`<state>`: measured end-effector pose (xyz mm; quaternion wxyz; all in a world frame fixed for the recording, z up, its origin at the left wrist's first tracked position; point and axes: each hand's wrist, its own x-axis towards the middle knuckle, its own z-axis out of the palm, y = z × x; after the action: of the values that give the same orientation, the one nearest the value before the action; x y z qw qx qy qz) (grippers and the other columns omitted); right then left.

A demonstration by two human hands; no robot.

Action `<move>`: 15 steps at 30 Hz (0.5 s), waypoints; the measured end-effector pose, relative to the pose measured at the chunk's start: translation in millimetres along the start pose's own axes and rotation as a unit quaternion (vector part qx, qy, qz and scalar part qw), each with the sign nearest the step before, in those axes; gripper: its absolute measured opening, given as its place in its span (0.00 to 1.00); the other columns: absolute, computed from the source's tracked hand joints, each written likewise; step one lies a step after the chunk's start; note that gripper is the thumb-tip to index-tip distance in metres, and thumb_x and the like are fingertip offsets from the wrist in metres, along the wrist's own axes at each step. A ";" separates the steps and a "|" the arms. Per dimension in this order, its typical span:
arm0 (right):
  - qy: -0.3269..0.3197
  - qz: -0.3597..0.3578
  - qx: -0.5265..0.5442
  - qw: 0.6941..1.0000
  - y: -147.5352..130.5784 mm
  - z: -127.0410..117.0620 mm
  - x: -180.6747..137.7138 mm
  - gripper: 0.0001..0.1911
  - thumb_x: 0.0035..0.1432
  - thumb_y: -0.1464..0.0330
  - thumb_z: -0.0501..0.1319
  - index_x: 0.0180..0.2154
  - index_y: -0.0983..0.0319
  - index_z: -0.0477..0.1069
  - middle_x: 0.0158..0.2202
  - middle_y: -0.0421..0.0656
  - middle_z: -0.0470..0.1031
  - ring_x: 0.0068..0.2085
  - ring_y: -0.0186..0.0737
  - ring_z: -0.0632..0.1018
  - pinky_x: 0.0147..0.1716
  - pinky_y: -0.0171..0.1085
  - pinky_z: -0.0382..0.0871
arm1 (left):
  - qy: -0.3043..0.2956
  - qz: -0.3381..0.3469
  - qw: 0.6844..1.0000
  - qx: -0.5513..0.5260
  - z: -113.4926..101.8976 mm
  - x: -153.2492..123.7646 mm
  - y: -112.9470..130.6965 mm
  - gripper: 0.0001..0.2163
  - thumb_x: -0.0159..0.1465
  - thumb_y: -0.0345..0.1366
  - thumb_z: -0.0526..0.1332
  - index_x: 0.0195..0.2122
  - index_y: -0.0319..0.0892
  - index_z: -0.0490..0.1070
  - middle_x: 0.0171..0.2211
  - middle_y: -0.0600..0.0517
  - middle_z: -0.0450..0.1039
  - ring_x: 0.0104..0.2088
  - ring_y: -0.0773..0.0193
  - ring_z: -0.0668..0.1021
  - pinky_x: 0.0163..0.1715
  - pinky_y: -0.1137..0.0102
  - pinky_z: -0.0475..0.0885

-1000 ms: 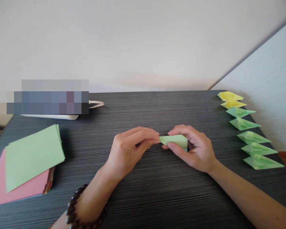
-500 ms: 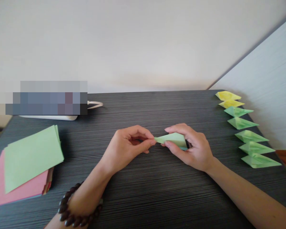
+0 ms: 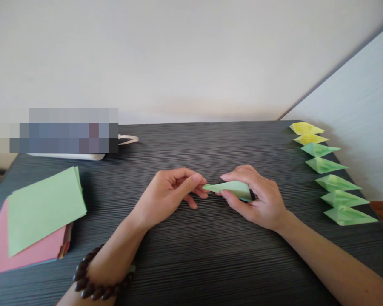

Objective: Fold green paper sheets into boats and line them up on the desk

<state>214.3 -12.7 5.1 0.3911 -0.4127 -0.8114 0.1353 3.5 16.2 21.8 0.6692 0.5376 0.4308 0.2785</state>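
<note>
A small folded green paper piece (image 3: 231, 188) with a pointed left tip is held over the middle of the dark striped table (image 3: 191, 255). My right hand (image 3: 258, 197) grips its right end between thumb and fingers. My left hand (image 3: 170, 193) pinches the pointed left tip with thumb and forefinger; a dark bead bracelet (image 3: 98, 282) circles that wrist.
A stack of flat sheets, green (image 3: 43, 208) on top of pink (image 3: 25, 250), lies at the left edge. A row of several finished folded pieces, yellow (image 3: 306, 128) then green (image 3: 341, 197), lines the right edge beside a pale wall panel. A white object (image 3: 83, 155) sits at the back left.
The paper piece has been drawn out from a short blunt shape into a longer pointed one. My left hand has slid a little left along the tip.
</note>
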 end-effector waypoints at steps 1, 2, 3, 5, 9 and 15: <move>-0.001 0.002 -0.001 1.000 0.2 0.2 0.0 0.17 0.52 0.74 0.63 0.44 0.59 0.66 0.36 0.41 0.76 0.33 0.35 0.74 0.38 0.37 0.69 | -0.009 -0.003 1.000 0.008 -0.5 0.5 -0.5 0.11 0.63 0.40 0.59 0.35 0.37 0.74 0.28 0.51 0.78 0.24 0.71 0.76 0.24 0.79 0.74; -0.002 0.004 -0.002 1.000 0.4 0.3 0.1 0.17 0.52 0.74 0.63 0.44 0.60 0.66 0.36 0.41 0.76 0.33 0.35 0.74 0.38 0.37 0.69 | -0.018 -0.006 1.000 0.018 -0.8 1.0 -1.2 0.11 0.63 0.40 0.59 0.35 0.37 0.74 0.29 0.51 0.79 0.25 0.71 0.77 0.24 0.79 0.74; -0.004 0.006 -0.003 1.000 0.5 0.5 0.3 0.16 0.52 0.74 0.63 0.44 0.60 0.67 0.36 0.41 0.76 0.33 0.35 0.74 0.38 0.37 0.69 | -0.028 -0.009 0.999 0.029 -0.9 1.4 -1.9 0.11 0.64 0.40 0.58 0.35 0.36 0.75 0.30 0.50 0.79 0.26 0.70 0.77 0.24 0.79 0.74; -0.007 0.008 -0.003 1.000 0.7 0.7 0.8 0.15 0.52 0.74 0.63 0.43 0.60 0.67 0.35 0.40 0.76 0.33 0.35 0.74 0.38 0.38 0.69 | -0.048 -0.012 0.998 0.043 -0.7 2.0 -2.9 0.13 0.65 0.41 0.57 0.35 0.37 0.75 0.33 0.49 0.79 0.30 0.69 0.78 0.25 0.79 0.74; -0.008 -0.004 0.001 1.000 0.8 0.6 1.2 0.15 0.52 0.74 0.63 0.43 0.59 0.67 0.34 0.40 0.76 0.33 0.36 0.74 0.37 0.38 0.69 | -0.063 -0.018 0.997 0.047 0.5 1.4 -2.6 0.15 0.66 0.42 0.54 0.35 0.37 0.75 0.35 0.49 0.79 0.33 0.67 0.79 0.24 0.78 0.73; -0.005 0.000 -0.005 1.000 0.6 0.6 0.6 0.15 0.51 0.73 0.64 0.42 0.59 0.68 0.33 0.40 0.76 0.32 0.36 0.74 0.37 0.39 0.69 | -0.063 -0.044 0.995 0.069 1.8 -2.6 0.0 0.12 0.64 0.41 0.58 0.35 0.38 0.76 0.33 0.50 0.79 0.31 0.69 0.78 0.25 0.79 0.72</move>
<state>214.0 -11.8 4.6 0.3847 -0.4141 -0.8141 0.1333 3.8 13.2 22.6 0.6678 0.5797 0.4294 0.1834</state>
